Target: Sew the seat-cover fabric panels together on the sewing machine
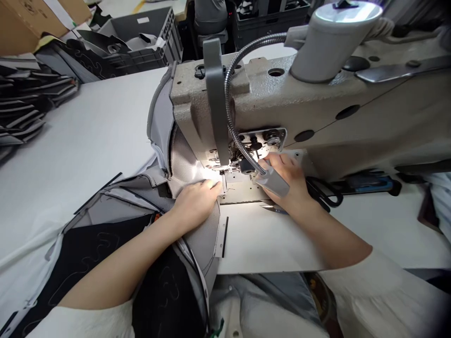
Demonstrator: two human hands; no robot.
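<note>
My left hand (pixel 197 204) presses and grips the grey fabric cover (pixel 207 230) just left of the needle, fingers close together. The large sewn piece spreads left and down under my forearm, with black panels (pixel 102 244) and pale edge strips. Its upper part stands up against the left end of the sewing machine (pixel 268 108). Beside the needle area, my right hand (pixel 291 183) has its fingers curled in under the machine head. The small lamp head (pixel 273 180) covers part of those fingers, and what they hold is hidden.
Thread snips (pixel 273 208) lie below my right hand. Black-handled scissors (pixel 326 192) and a blue-and-black tool (pixel 369 184) rest to the right. A flexible metal lamp neck (pixel 229 89) arches before the machine. Stacked dark pieces (pixel 24 103) and a grey crate (pixel 141 44) stand left and behind.
</note>
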